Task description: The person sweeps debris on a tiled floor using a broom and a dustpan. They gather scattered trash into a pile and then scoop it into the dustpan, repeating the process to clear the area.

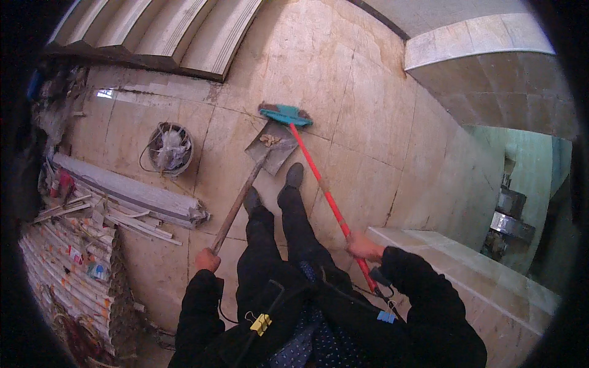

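My left hand (207, 260) is closed around the wooden handle of a metal dustpan (280, 154), which lies on the tiled floor in front of my feet. A small tan crumpled scrap (269, 140) rests in the pan. The red handle of a broom (317, 175) is gripped in my right hand (365, 247). The broom's teal head (286, 115) with dark bristles is at the far edge of the dustpan, its handle passing over the pan's right corner.
A bucket (171, 149) holding clear plastic waste stands to the left. Beyond it are a long wrapped bundle (133, 191), thin strips and stacked tubes (69, 276). Steps (202, 41) rise at the upper left. A low tiled ledge (460, 262) runs at the right.
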Tool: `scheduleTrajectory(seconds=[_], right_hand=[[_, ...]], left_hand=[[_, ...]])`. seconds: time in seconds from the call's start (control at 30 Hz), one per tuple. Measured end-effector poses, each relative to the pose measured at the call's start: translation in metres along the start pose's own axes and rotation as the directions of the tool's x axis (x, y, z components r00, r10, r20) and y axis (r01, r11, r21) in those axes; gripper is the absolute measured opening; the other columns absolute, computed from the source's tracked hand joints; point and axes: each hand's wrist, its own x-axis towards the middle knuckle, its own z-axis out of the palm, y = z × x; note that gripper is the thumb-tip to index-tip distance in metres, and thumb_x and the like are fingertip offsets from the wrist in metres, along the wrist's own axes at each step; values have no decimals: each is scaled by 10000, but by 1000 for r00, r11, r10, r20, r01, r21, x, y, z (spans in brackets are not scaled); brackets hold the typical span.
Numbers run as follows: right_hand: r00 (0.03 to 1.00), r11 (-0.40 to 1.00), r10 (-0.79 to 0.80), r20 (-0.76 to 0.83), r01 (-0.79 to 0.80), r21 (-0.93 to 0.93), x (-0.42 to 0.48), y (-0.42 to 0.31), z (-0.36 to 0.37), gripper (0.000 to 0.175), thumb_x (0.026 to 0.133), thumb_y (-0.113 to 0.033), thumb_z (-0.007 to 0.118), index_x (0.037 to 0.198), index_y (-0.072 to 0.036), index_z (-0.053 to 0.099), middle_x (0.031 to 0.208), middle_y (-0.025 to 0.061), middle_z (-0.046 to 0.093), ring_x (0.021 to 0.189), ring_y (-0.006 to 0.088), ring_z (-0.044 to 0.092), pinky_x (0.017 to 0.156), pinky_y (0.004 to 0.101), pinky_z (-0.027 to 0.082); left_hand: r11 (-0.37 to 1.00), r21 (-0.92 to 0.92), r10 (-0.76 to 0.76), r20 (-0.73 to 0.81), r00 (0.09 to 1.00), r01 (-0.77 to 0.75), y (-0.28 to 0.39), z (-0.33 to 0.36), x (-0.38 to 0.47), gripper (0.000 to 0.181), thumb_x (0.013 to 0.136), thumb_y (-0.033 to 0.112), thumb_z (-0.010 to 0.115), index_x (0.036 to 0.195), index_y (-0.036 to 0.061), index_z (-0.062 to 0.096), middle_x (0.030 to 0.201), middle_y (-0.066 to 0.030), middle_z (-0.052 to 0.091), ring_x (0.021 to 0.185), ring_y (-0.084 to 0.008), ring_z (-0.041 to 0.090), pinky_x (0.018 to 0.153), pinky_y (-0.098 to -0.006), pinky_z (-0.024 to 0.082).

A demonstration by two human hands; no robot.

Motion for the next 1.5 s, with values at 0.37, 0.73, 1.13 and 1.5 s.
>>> scheduleTrajectory(seconds=[0.37,0.73,1.13,1.5], right_hand=[[970,918,205,131,-237,319,-95,-9,25,188,803,-85,588,952,-58,477,698,31,525,515,147,534,459,309,445],[993,964,113,-46,-98,247,-22,-21,-11,126,841,-118,573,850,-51,466,652,42,499,511,156,523,446,323,432],[992,913,80,97,-112,393,-67,-15,-14,157,801,-19,568,841,-66,423,586,34,450,410,155,467,376,301,399],[999,965,-32,-32,39,258,-8,-20,-84,154,807,-37,566,819,-81,419,643,19,461,473,137,478,406,303,437]], left_hand=[[999,-10,-30,94,995,31,-16,42,16,302,700,205,655,905,-15,679,896,-247,682,882,-401,668,796,-465,538],[997,-77,9,27,1000,-7,-8,38,-4,296,707,214,625,907,5,687,893,-238,676,872,-426,648,810,-484,519],[989,-147,-9,-15,1000,7,11,54,-27,252,703,188,617,851,-2,689,853,-256,664,844,-437,644,778,-512,510],[961,-245,-128,17,992,129,-12,62,-162,273,680,177,640,856,-25,695,851,-273,664,828,-443,649,771,-499,517]])
